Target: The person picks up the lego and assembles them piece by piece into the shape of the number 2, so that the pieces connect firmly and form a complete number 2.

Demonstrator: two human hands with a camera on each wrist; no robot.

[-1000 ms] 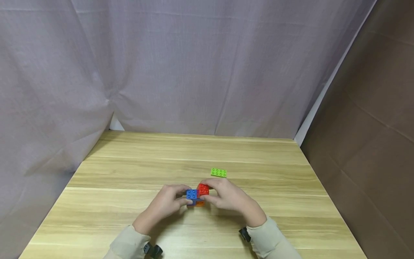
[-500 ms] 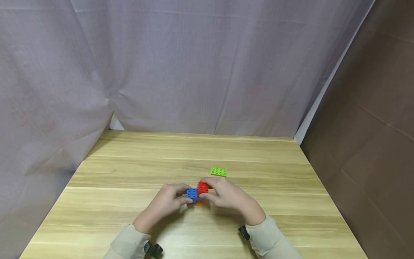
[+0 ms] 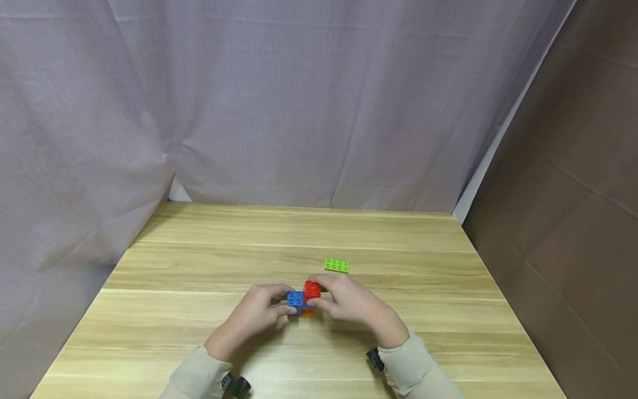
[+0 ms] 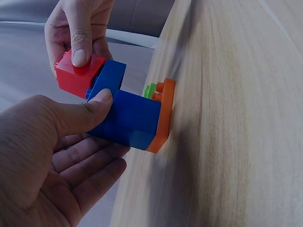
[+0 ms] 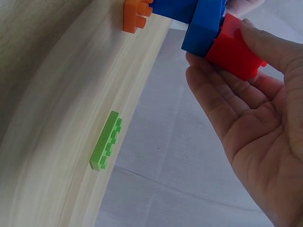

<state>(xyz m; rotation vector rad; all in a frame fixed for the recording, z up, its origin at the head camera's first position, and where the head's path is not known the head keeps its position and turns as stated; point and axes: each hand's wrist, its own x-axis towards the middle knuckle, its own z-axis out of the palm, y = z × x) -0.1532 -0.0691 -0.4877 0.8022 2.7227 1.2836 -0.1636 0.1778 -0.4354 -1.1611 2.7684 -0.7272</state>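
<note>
In the head view a small toy brick stack stands near the middle of the table. At its bottom is an orange brick (image 4: pixel 164 116), flat against the wood. On one end of that sits a blue brick (image 4: pixel 131 118), topped by a second, longer blue brick (image 3: pixel 295 298) that overhangs to the right. A red brick (image 5: pixel 234 47) sits on the overhanging end. My left hand (image 3: pixel 261 307) pinches the blue bricks between thumb and fingers. My right hand (image 3: pixel 346 298) holds the red brick, thumb on its near side and fingers behind.
A flat lime-green brick (image 3: pixel 336 265) lies studs-up on the wooden table (image 3: pixel 224 233), just beyond the right hand. Grey cloth (image 3: pixel 279 111) hangs behind the table, and a brown cloth (image 3: pixel 563 233) hangs along the right side.
The red brick, slightly turned a second ago, now sits squarer on the blue brick's end. My right hand has shifted a little with it; my left hand has stayed in place.
</note>
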